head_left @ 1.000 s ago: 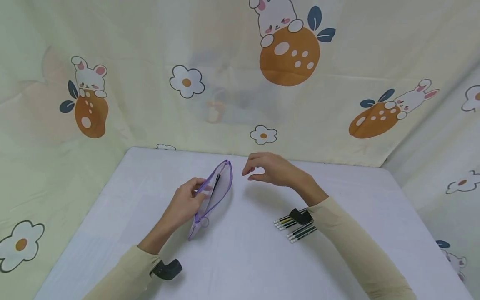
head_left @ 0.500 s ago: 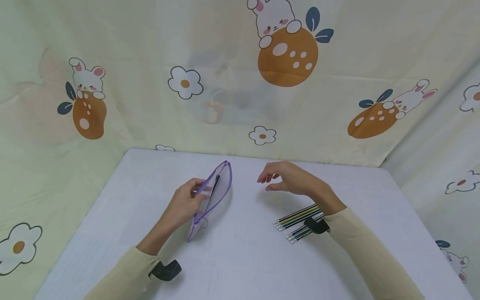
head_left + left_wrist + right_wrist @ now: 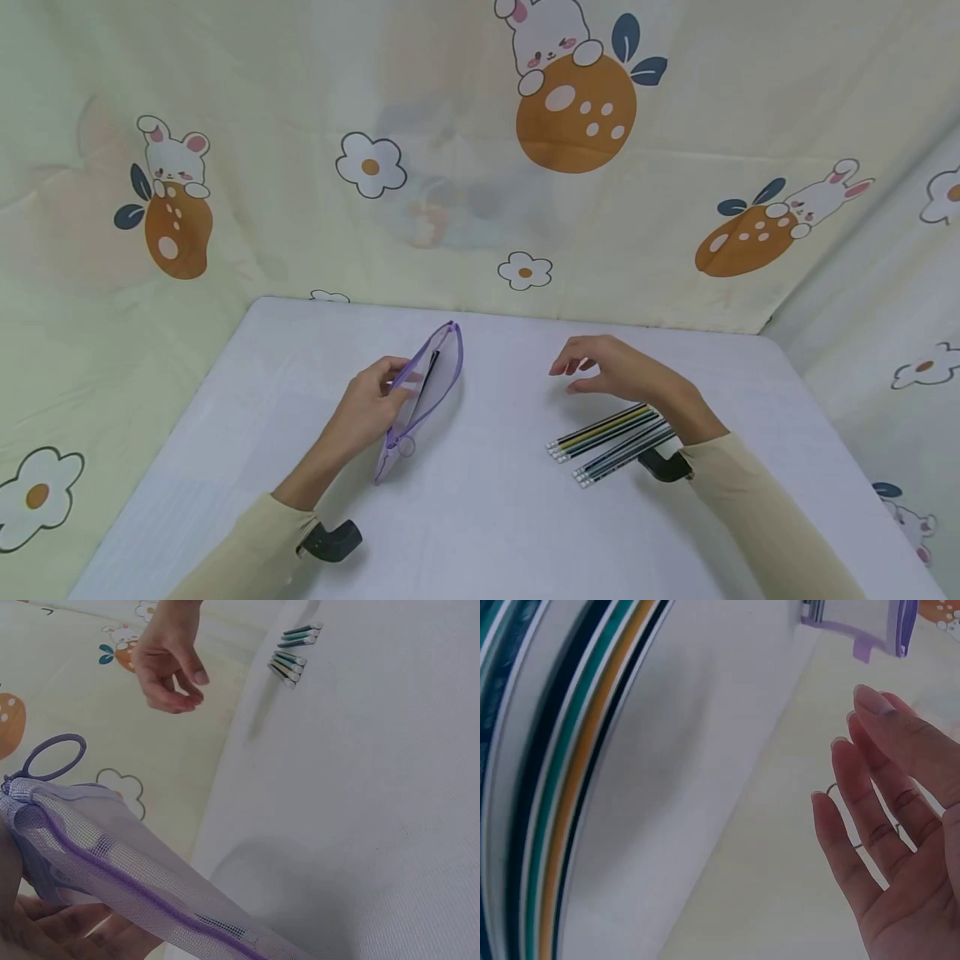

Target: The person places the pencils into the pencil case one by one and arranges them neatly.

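Observation:
My left hand (image 3: 372, 398) grips the side of a purple-edged mesh pencil pouch (image 3: 447, 385), whose zipped mouth stands apart. Inside the pouch a dark pencil (image 3: 427, 379) shows through the opening. In the left wrist view the mesh pouch (image 3: 127, 881) and its purple zipper ring fill the lower left. My right hand (image 3: 611, 367) hovers above the table with loosely bent fingers and nothing between them; the right wrist view shows its bare palm (image 3: 900, 900). Just below that hand lie several striped pencils (image 3: 600, 432) in two small groups, white erasers toward the left.
The table (image 3: 480, 533) has a white cover and rounded back corners. A cream curtain (image 3: 450, 100) with rabbits and flowers hangs right behind it and along the sides. Black camera mounts (image 3: 330, 542) stick out from both wrists.
My right hand has moved rightward and slightly down, away from the pouch, to above the pencils, uncovering more of them. The left hand and pouch have stayed in place.

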A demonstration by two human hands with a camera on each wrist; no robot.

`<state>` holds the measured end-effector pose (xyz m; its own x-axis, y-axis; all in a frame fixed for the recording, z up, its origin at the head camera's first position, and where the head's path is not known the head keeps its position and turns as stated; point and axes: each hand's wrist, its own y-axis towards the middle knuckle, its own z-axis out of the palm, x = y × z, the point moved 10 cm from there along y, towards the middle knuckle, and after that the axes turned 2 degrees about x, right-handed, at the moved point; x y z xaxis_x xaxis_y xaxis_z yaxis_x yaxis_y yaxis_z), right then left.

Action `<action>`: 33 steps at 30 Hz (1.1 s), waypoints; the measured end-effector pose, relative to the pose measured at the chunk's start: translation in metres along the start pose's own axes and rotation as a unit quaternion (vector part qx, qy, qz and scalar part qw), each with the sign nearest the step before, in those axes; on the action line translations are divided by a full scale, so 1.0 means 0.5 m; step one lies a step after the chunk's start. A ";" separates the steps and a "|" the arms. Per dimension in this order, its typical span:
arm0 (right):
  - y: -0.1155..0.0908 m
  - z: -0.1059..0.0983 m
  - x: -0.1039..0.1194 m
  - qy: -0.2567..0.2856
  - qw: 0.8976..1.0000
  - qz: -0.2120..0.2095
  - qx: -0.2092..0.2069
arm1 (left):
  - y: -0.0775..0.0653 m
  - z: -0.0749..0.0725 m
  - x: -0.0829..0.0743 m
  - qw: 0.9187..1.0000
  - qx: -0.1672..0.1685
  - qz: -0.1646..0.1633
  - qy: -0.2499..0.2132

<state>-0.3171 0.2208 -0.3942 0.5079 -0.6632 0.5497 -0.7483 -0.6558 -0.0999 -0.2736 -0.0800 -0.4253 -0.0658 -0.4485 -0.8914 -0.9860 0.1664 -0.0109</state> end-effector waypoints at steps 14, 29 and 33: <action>-0.060 0.012 -0.096 0.036 0.998 0.043 0.012 | -0.004 0.000 -0.003 1.000 0.006 0.001 -0.012; -0.104 0.028 -0.180 0.040 0.994 0.093 0.026 | -0.003 -0.004 -0.004 1.000 0.002 -0.002 -0.010; -0.112 0.032 -0.191 0.037 0.995 0.095 0.020 | -0.003 -0.004 -0.002 1.000 0.000 -0.002 -0.005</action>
<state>-0.3170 0.3149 -0.4546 0.3258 -0.7490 0.5769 -0.8088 -0.5368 -0.2402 -0.2725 -0.0814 -0.4235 -0.0598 -0.4407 -0.8957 -0.9862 0.1649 -0.0153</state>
